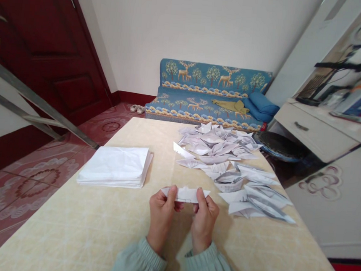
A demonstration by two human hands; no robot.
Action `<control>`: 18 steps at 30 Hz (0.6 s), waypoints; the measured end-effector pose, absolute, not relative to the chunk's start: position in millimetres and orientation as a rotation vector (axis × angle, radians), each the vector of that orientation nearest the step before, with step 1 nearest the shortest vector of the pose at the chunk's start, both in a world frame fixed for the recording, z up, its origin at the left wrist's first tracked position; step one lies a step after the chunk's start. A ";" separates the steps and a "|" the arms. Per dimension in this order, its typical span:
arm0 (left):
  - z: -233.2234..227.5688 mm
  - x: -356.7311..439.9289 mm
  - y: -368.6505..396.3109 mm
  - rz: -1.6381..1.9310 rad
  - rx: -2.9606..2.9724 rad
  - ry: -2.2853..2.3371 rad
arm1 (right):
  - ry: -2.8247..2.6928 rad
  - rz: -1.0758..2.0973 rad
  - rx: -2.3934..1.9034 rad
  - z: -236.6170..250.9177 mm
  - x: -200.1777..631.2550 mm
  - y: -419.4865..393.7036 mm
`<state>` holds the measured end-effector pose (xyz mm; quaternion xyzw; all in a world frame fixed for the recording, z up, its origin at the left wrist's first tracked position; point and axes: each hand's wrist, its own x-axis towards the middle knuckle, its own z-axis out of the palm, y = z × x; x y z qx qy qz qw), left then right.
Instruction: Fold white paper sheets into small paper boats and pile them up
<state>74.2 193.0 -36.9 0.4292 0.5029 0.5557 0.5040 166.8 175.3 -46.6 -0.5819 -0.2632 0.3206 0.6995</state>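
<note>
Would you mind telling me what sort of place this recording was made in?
Most likely a room in a home. A patterned blue sofa stands against the far wall, small shoes sit on the tiled floor, and a white cabinet stands beside the table.

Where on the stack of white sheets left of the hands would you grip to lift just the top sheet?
Probably at the near right corner of the stack of sheets, coming from the right. The edges fan apart slightly there, so a single sheet could be pinched off. Both hands are occupied: the left hand and right hand pinch the two ends of a folded paper piece.
</note>
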 end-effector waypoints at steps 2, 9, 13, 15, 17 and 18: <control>-37.1 73.4 192.6 1.346 1.047 1.239 | -0.578 0.716 -1.307 -44.8 168.2 176.2; -32.4 70.3 189.1 1.378 1.068 1.366 | -0.577 0.747 -1.327 -53.0 168.0 175.5; -33.1 73.7 190.0 1.382 0.920 1.270 | -0.525 0.813 -1.281 -52.1 162.2 173.3; -35.7 76.2 192.0 1.365 0.802 1.142 | -0.515 0.826 -1.252 -50.4 161.1 173.4; -38.3 78.1 193.6 1.355 0.746 1.043 | -0.534 0.782 -1.260 -49.5 163.3 174.1; -39.3 78.6 194.1 1.352 0.767 1.021 | -0.551 0.737 -1.278 -49.5 165.7 174.5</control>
